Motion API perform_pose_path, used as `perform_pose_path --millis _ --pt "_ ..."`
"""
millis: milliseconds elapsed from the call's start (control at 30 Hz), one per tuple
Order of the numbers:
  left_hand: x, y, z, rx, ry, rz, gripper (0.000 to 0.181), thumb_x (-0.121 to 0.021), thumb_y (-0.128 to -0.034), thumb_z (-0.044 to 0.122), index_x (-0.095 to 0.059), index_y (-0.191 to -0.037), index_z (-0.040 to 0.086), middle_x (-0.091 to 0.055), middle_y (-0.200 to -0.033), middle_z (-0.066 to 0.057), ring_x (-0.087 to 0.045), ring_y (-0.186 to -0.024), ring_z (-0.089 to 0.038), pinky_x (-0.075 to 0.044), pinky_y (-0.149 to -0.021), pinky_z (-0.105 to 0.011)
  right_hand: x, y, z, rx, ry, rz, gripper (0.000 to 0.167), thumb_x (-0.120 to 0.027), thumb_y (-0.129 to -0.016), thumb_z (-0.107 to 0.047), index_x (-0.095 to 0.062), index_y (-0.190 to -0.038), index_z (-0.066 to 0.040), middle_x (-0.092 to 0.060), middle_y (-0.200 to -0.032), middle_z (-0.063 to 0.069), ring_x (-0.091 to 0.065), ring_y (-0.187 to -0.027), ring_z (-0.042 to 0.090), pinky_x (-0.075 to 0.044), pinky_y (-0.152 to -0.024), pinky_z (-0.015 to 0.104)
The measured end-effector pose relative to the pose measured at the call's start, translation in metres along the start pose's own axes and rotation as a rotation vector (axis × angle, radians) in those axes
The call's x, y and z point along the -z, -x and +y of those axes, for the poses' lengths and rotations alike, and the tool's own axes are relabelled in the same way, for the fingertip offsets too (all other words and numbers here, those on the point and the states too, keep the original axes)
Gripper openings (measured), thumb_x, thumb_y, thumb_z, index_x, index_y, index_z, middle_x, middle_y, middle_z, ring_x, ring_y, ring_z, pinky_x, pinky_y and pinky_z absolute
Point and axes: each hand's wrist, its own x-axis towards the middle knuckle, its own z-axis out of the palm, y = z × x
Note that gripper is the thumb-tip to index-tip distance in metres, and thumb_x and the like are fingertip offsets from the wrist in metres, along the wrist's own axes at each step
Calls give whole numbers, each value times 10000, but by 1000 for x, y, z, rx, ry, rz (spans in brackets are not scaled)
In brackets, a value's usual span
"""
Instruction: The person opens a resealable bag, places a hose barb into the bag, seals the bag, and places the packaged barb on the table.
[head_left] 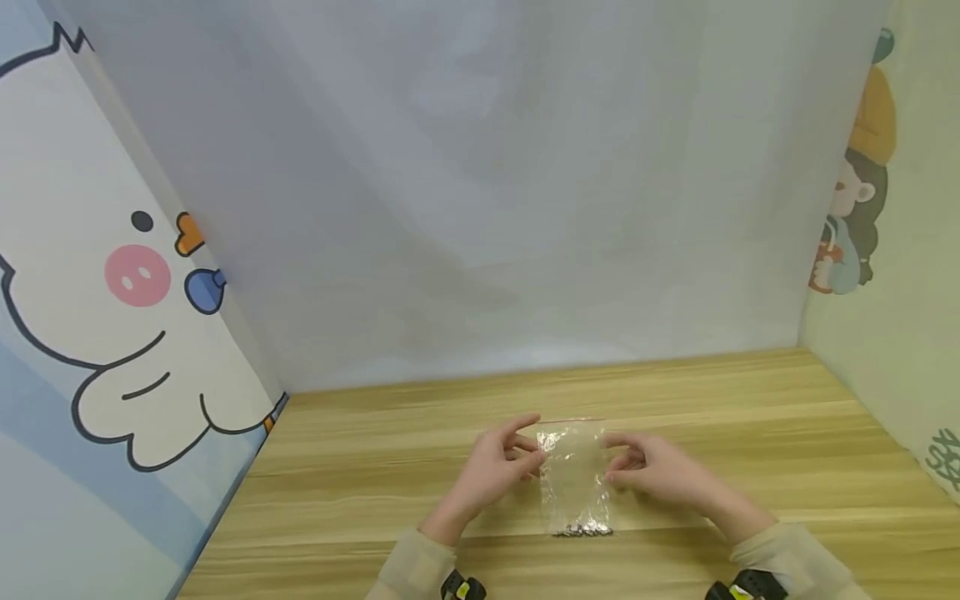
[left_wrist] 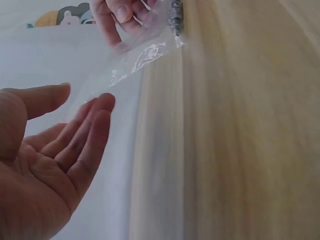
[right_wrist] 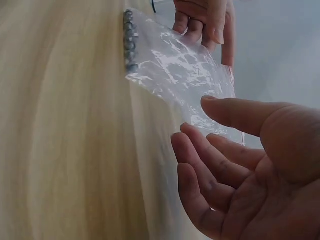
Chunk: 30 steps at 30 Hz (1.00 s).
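A clear plastic zip bag (head_left: 573, 479) with a red line along its top is upright over the wooden table. Several small dark metallic pieces (right_wrist: 131, 42) lie in a row along its bottom edge. My left hand (head_left: 491, 468) is at the bag's left edge, its index finger by the upper corner, thumb and fingers spread apart. At the opposite edge is my right hand (head_left: 663, 472), its fingers slightly bent and its thumb apart from them. Fingertips of both hands are at the bag's sides; whether they press on the film I cannot tell.
The wooden table (head_left: 345, 500) runs back to a pale grey curtain-like backdrop (head_left: 480, 208). A panel with a white cartoon figure (head_left: 67, 250) stands on the left. A light green panel (head_left: 915, 333) with a cartoon child borders the right.
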Motion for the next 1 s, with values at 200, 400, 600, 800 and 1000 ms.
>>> perform_pose_path --millis 200,400,600,800,1000 --pt "1 4 -9 69 -36 -38 766 -775 -966 43 -389 -1627 15 -738 -1131 -120 -754 -891 -258 -620 -802 -345 -6 3 7 -25 -25 -6 795 -804 -937 -89 -358 -1554 141 -748 -1055 107 -705 -906 273 -581 -700 317" --pt "0 7 -12 91 -135 -65 833 -842 -883 2 -429 -1606 23 -723 -1141 -123 -729 -949 -233 -613 -812 -336 -11 0 8 -41 -3 24 990 -847 -911 -129 -210 -1635 95 -746 -1032 88 -719 -906 251 -589 -723 327" --pt "-7 8 -14 92 -144 -86 708 -861 -820 -78 -585 -1469 -23 -683 -1098 -101 -718 -941 -229 -609 -797 -328 -16 -2 10 7 88 57 983 -887 -835 -86 -321 -1629 39 -692 -1029 100 -711 -894 228 -595 -756 311" --pt "-12 8 -14 45 -327 -127 674 -908 -729 -43 -662 -1355 -85 -659 -1001 -86 -594 -735 -99 -520 -645 -245 -19 -5 14 59 209 55 685 -898 -799 -90 -606 -1383 114 -665 -1016 55 -683 -890 173 -581 -775 286" --pt "-15 12 -15 41 -454 -140 687 -949 -716 33 -686 -1345 -53 -565 -1077 -71 -519 -801 -118 -475 -693 -263 -21 -4 15 69 300 60 630 -919 -779 -139 -671 -1312 86 -644 -996 26 -615 -870 132 -546 -779 291"
